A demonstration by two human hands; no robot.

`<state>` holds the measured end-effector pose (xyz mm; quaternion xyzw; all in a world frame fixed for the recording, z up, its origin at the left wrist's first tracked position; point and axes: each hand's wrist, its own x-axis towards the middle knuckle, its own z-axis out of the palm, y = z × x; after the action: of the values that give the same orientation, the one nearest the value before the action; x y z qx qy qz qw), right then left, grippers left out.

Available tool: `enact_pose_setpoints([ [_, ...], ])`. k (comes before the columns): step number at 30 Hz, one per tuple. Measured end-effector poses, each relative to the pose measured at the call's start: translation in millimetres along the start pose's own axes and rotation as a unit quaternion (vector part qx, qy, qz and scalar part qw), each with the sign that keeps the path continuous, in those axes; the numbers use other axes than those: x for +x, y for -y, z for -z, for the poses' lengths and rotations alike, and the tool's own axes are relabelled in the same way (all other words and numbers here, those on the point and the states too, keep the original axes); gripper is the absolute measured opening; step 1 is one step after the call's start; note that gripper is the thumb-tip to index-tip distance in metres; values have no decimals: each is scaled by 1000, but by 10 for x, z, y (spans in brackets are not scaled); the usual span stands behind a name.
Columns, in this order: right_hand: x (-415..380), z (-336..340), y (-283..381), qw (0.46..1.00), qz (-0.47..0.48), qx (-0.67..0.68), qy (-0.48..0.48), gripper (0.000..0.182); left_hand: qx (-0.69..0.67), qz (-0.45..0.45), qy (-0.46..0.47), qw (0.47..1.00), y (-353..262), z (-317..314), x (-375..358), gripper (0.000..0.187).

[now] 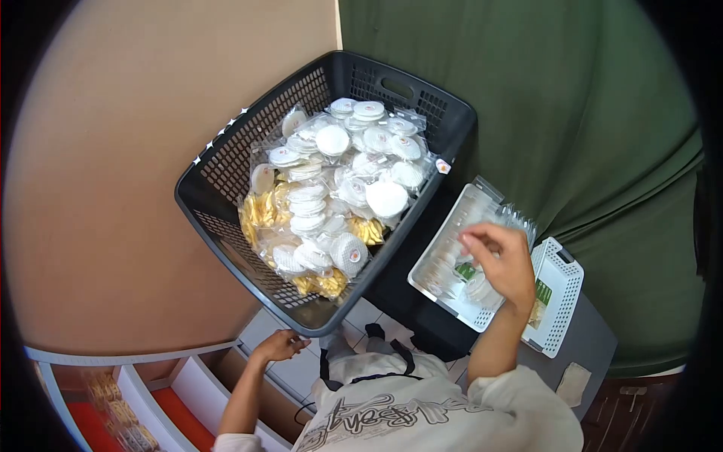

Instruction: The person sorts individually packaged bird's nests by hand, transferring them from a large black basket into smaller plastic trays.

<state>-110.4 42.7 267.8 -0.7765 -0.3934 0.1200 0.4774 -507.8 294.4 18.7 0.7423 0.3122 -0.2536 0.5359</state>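
A dark plastic basket (pixel 226 162) tilts toward me, filled with several clear packets of round white crackers (pixel 354 173) and some yellow chips (pixel 260 211). My left hand (pixel 280 345) grips the basket's near rim from below. To the right my right hand (pixel 501 264) reaches into a small white tray (pixel 561 294), fingers pinching at clear plastic packets (pixel 459 256) piled there. Whether it has lifted a packet I cannot tell.
The white tray rests on a dark surface (pixel 595 346) beside a green cloth backdrop (pixel 565 113). A tan wall (pixel 113 188) lies left. White shelf dividers with red compartments (pixel 151 407) sit at lower left. A bag strap crosses my printed shirt (pixel 392 422).
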Motion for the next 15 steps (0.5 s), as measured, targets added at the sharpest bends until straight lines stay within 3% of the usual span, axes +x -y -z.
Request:
enact_pose_setpoints([
  [3,513,-275,328,999,21,11,-29,12,190,-6,67,980,112,502,29,43],
  [6,976,-536,430,998,52,-21,-18,13,205,-68,49,975,825,816,675,39],
  [7,1101,-615,494,996,53,-68,36,16,132,23,66,989,491,997,617,35],
  [8,1241,-689,556,988,55,-116,89,19,40,-25,49,998,1125,1019,1093,31],
  [9,1404,-740,538,966,90,-190,147,25,53,-31,24,998,1091,1125,1152,31],
  [10,1556,-836,567,967,86,-191,147,25,65,-36,2,997,1028,1174,1199,31],
  [11,1710,-936,609,942,79,-237,223,27,66,-38,6,997,971,1139,1211,31],
  [13,2025,-1106,544,872,106,-307,367,32,-103,-77,-171,977,964,1001,1208,31],
  [14,2171,-1206,491,872,102,-308,365,32,-102,-78,-167,977,1102,948,1285,31],
  [15,2293,-1330,474,842,1,-321,434,32,-200,-75,-160,964,1429,769,1491,29],
])
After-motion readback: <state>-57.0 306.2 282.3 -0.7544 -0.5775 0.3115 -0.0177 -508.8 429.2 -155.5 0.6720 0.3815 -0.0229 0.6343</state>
